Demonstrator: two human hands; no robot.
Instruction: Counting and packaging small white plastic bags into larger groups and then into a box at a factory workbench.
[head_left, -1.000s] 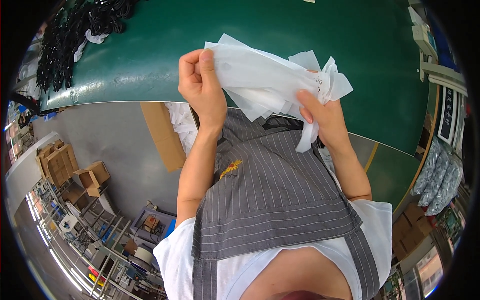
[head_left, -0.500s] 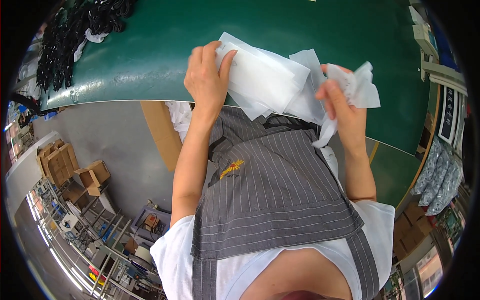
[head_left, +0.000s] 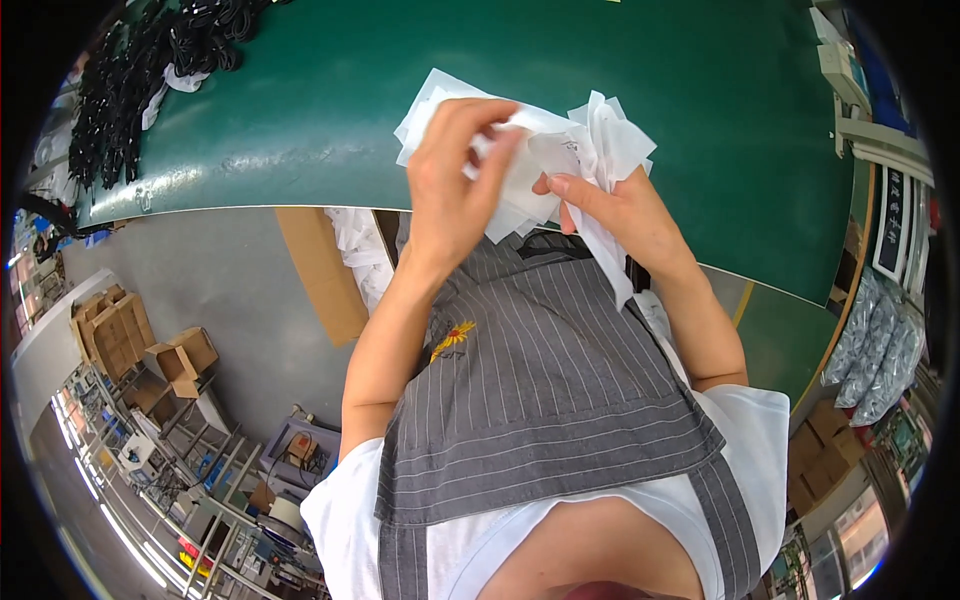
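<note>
Thin, white, translucent sheets that look like flat plastic bags lie in a loose, fanned stack (head_left: 522, 205) at the table's near edge. Over the stack's left part is my left hand (head_left: 455, 175), its fingers curved and blurred, with a gap between thumb and fingertips. My right hand (head_left: 630, 215) is closed around a crumpled bunch of white bags (head_left: 603, 140), thumb on the near side. One strip of the bunch hangs down over the striped apron (head_left: 560, 360). Faint print shows on the bunch.
The green table (head_left: 380, 120) stretches away ahead. Black cables (head_left: 115, 110) lie heaped at its far left. Below the edge stands an open carton (head_left: 318, 275) with white bags in it. Clear-wrapped packs (head_left: 880, 345) hang at right. Cartons (head_left: 120, 325) stand at left.
My left hand has moved right and toward me, off the stack's left edge and over it. My right hand has brought the crumpled bunch leftward, close to the left hand.
</note>
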